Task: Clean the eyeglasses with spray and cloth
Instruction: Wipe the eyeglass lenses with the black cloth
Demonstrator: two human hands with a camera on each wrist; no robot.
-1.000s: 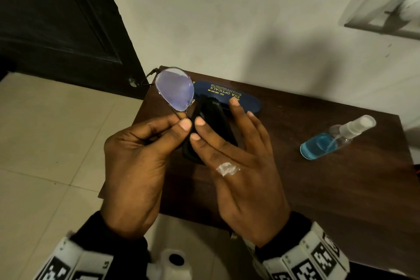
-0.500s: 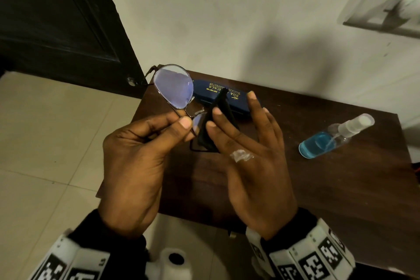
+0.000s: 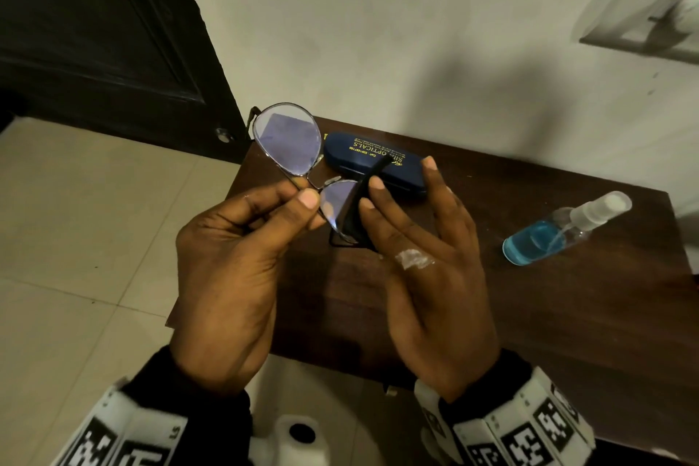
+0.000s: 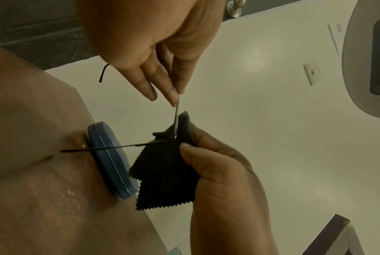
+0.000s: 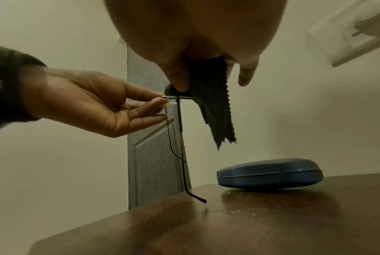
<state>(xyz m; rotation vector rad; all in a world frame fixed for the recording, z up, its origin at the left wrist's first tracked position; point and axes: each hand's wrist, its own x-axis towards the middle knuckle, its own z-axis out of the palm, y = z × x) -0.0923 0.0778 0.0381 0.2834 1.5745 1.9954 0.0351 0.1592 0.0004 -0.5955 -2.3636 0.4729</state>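
Presently held, above the tabletop [image 3: 567, 314]:

Glasses [image 3: 291, 142], one pair, thin metal frame, two lenses. The left hand [image 3: 230, 269] pinches the frame near the bridge between thumb and forefinger, likely so that fingers stay off the glass and the lens being worked is steadied. Both temples are unfolded; in the right wrist view one hangs down with its tip just above the wood, touching or not I cannot tell.

Cloth [image 4: 162, 172], one, black, zigzag edge. The right hand [image 3: 427, 276] clamps it over the nearer lens, thumb on one face and fingers on the other, so both sides would be wiped in one stroke; the loose remainder hangs below. The far lens is bare and shows a purple sheen.

Lying on the tabletop:

Spray bottle [image 3: 559, 235], one, clear with blue liquid, on its side at the right, well apart from both hands. Judged set aside because spraying is done and wiping is the step in hand.

Case [image 3: 374, 163], one, blue, gold lettering, closed, at the back edge behind the hands, presumably waiting for the glasses.

Count: hands two, both occupied; glasses one; cloth one; bottle one; case one.
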